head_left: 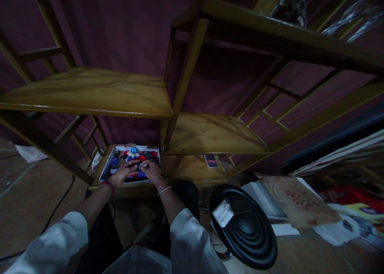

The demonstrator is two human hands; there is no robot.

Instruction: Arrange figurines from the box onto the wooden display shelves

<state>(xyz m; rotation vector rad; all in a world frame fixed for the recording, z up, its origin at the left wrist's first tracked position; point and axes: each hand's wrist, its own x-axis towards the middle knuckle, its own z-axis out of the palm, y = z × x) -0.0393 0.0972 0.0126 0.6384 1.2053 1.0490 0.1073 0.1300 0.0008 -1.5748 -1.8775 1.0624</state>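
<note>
A shallow white box (107,166) sits on the lowest wooden shelf at the left, filled with several small blue, red, white and black pieces. Among them are a bright blue round piece (133,150) and a purple-blue one (114,162). Both of my hands are inside the box, close together. My right hand (152,171) pinches a small dark-and-white piece (143,166), whose kind is too small to make out. My left hand (123,173) reaches in from the left, fingers and thumb closed around the near side of that piece. The fingertips partly cover it.
Wooden shelving (126,90) surrounds the box, with a shelf board directly above and an upright post (186,74) to its right. A black ridged oval object (249,226) stands at my right, a small white box (222,213) on it. Cardboard (297,198) and plastic bags (336,230) lie farther right.
</note>
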